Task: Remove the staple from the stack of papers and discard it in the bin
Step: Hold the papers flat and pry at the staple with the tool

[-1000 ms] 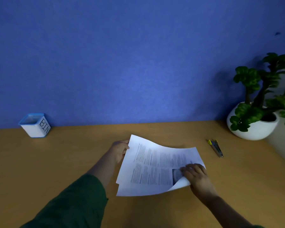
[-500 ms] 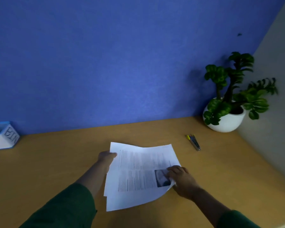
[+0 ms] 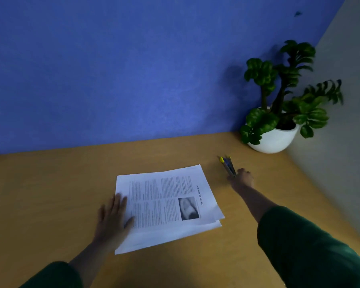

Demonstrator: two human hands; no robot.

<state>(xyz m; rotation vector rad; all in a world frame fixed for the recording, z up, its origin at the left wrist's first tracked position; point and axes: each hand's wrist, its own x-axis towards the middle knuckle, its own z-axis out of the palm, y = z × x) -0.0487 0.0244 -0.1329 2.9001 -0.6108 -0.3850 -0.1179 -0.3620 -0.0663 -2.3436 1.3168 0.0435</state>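
The stack of printed papers (image 3: pixel 166 206) lies flat on the wooden desk, its sheets slightly fanned at the near right corner. The staple is too small to make out. My left hand (image 3: pixel 112 219) rests flat on the stack's left edge, fingers spread. My right hand (image 3: pixel 241 179) is stretched out to the right of the papers, its fingers at the near end of a small dark tool with yellow tips (image 3: pixel 227 165) lying on the desk. Whether the fingers have closed on the tool is hidden by the back of the hand. The bin is out of view.
A green plant in a white round pot (image 3: pixel 272 140) stands in the far right corner. A blue wall (image 3: pixel 133 69) runs along the back of the desk (image 3: pixel 50 194), and a grey wall closes the right side.
My right hand left the papers' near right corner and reached right to the tool. The lifted sheets settled flat. My left hand moved onto the left edge. The view swung right, losing the bin.
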